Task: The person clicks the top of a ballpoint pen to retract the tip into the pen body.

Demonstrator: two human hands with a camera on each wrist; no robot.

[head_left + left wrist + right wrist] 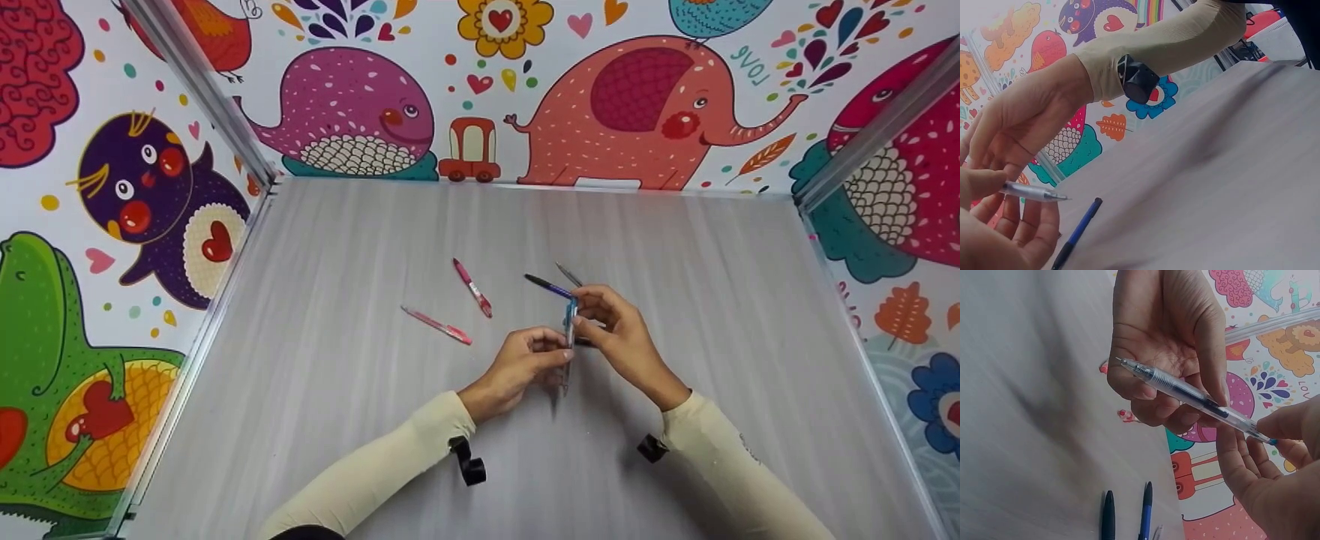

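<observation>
A clear-barrelled click pen (570, 330) with a blue clip stands between the two hands over the table. Its metal tip is out and points towards the wearer. The left hand (516, 366) pinches the barrel between thumb and fingers. At the blue button end, the right hand (616, 328) pinches the pen with thumb and fingertips. In the right wrist view the clear pen (1185, 394) shows a dark refill inside. Just beyond the right hand lie a blue pen with a black end (548, 286) and a grey-tipped pen (568, 273), partly hidden by the fingers.
Left of the hands, a dark pink pen (472, 287) and a light red clear pen (437, 325) lie on the grey table (337, 247). A dark pen (584, 342) shows partly beneath the right hand. Cartoon-printed walls (480, 82) stand along the back and sides.
</observation>
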